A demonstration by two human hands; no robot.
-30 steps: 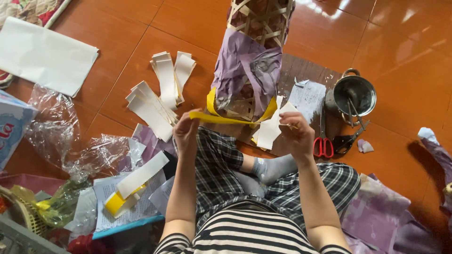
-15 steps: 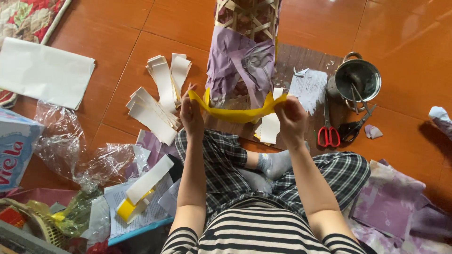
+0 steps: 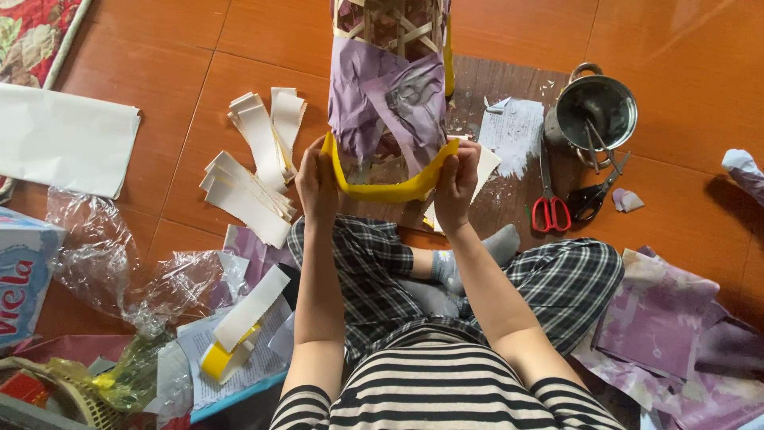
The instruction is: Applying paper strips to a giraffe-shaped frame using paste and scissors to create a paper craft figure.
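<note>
Glossy orange-brown tiled floor (image 3: 668,32) throughout, with soft reflections toward the upper right; at top centre, a woven frame of pale matt wooden strips (image 3: 390,24) partly wrapped in crinkled matt purple paper (image 3: 382,111), with a smooth, faintly shiny yellow paper strip (image 3: 390,189) curved below it between the left hand (image 3: 317,185) and right hand (image 3: 457,185). Matt white paper strips (image 3: 255,171) left of centre, crumpled clear glossy plastic film (image 3: 103,263) at lower left, shiny metal pot (image 3: 595,111) at upper right, and beside it scissors (image 3: 549,199) with steel blades and glossy red plastic handles. Soft woven cloth in the checked trousers (image 3: 573,279) and striped top (image 3: 446,398) along the bottom.
</note>
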